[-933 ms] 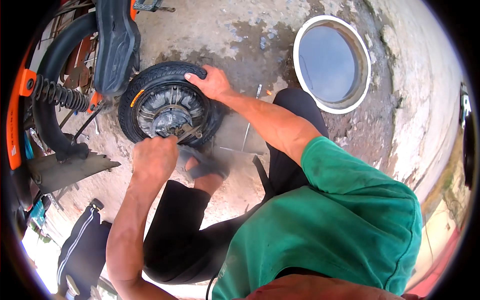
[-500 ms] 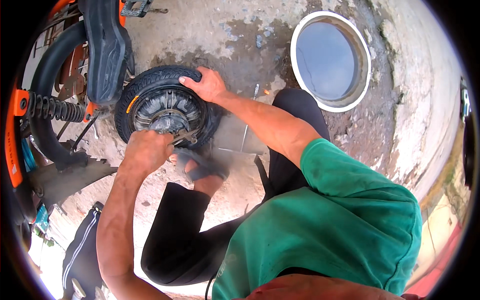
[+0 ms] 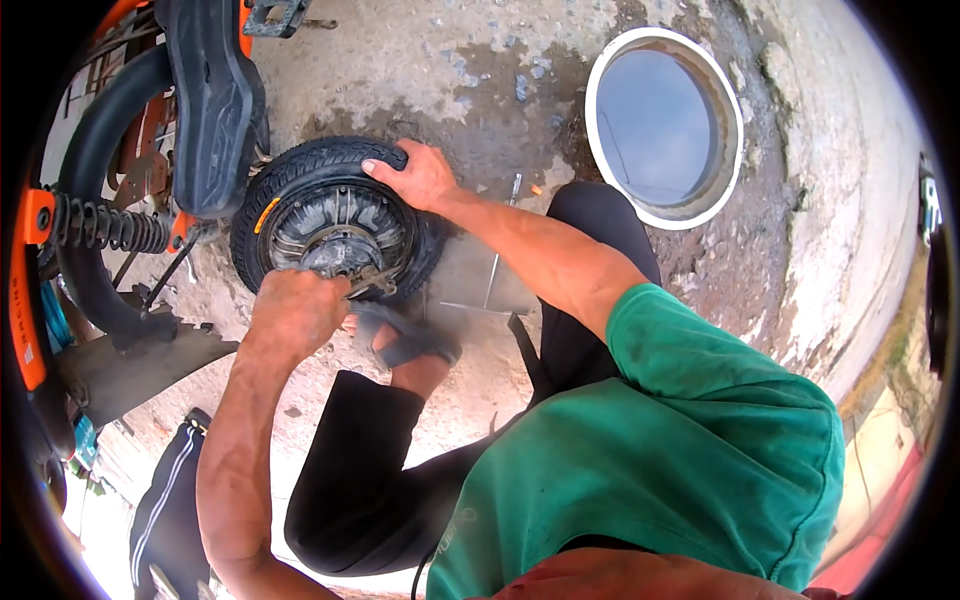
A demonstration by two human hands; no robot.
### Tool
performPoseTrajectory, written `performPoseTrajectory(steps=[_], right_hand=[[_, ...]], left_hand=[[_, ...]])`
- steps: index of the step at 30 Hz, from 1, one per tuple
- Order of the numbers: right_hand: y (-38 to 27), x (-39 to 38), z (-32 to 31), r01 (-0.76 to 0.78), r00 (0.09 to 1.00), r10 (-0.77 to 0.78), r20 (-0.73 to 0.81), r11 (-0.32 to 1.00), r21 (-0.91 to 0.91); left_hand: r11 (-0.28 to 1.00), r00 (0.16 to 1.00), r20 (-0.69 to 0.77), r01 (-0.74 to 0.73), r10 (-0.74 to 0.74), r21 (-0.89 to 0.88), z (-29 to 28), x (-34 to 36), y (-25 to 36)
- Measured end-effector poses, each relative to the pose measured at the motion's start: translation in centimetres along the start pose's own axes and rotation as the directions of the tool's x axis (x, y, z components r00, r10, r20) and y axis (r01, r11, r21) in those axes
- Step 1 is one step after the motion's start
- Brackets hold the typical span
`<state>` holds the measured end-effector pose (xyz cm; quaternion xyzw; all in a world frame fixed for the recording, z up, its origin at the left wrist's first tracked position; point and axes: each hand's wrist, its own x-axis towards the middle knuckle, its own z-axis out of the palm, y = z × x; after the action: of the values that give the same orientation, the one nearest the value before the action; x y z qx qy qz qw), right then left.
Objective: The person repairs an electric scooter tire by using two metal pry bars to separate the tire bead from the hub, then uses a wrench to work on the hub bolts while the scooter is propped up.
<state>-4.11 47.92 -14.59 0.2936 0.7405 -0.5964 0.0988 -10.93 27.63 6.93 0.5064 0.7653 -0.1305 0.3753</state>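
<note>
A small wheel with a black knobbly tyre and a grey hub leans tilted by my foot. My right hand grips the tyre's upper edge, thumb on the sidewall and fingers over the tread. Beside the hub's centre my left hand is closed in a fist; what it holds is hidden under the fingers. A metal piece, like a spanner or bracket, sticks out past that fist. My sandalled foot is just below the wheel.
A white-rimmed basin of water stands at the far right. A thin T-shaped metal rod lies on the wet concrete. An orange-framed vehicle with a coil spring and black footrest takes up the left side.
My left fist and the metal piece beside it have shifted very slightly at the hub. My right hand keeps its hold on the tyre. The whole view has moved a little.
</note>
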Motion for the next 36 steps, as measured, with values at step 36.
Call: performPoseTrajectory(steps=[36], right_hand=[[-0.5,-0.2,-0.2,-0.021,1.0,0.022,0.015,0.999,-0.033]], left_hand=[[0.991,0.992,0.03,-0.124,0.125,-0.055,-1.9,3.6,-0.7]])
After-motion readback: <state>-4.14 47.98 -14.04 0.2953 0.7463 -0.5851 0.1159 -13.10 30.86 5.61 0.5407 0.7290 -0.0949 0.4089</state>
